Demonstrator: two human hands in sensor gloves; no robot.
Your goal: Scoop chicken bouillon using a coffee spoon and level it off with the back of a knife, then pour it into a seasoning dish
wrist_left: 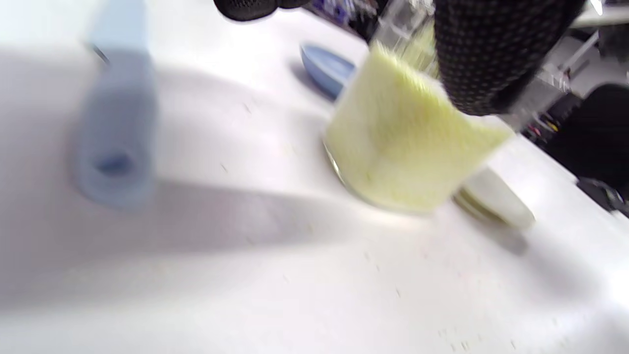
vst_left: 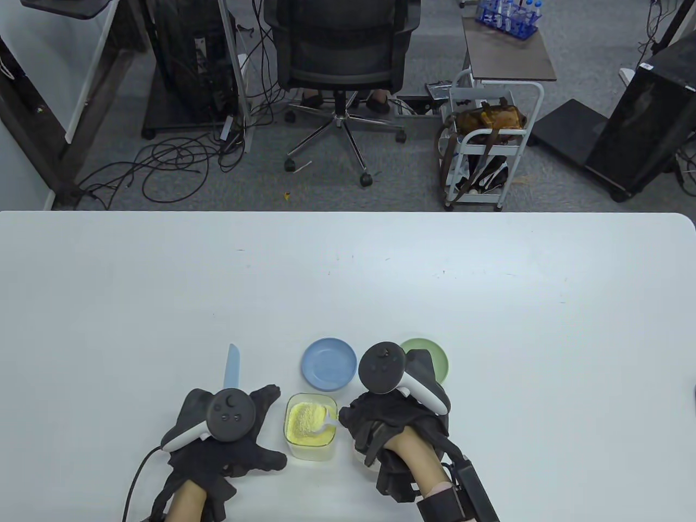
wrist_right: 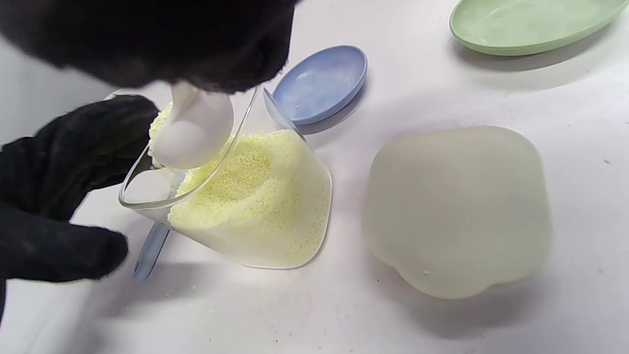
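Observation:
A clear container of yellow chicken bouillon point(vst_left: 310, 427) point(wrist_right: 255, 196) point(wrist_left: 403, 147) stands tilted toward my left hand point(vst_left: 255, 429), which holds it by its left side with a finger point(wrist_left: 491, 54) over the rim. My right hand point(vst_left: 370, 421) pinches a white coffee spoon point(vst_left: 326, 421). The spoon's bowl point(wrist_right: 194, 130) is inside the container's mouth, just above the powder. A light-blue knife point(vst_left: 232, 367) point(wrist_left: 115, 137) lies flat on the table, partly under my left hand. Two seasoning dishes sit beyond the container: a blue one point(vst_left: 329, 364) point(wrist_right: 319, 83) and a green one point(vst_left: 429, 359) point(wrist_right: 526, 24).
The container's frosted lid point(wrist_right: 457, 211) point(wrist_left: 491, 196) lies on the table right of the container, under my right hand. The white table point(vst_left: 489, 304) stretches far and to both sides; its back edge faces an office chair and a cart.

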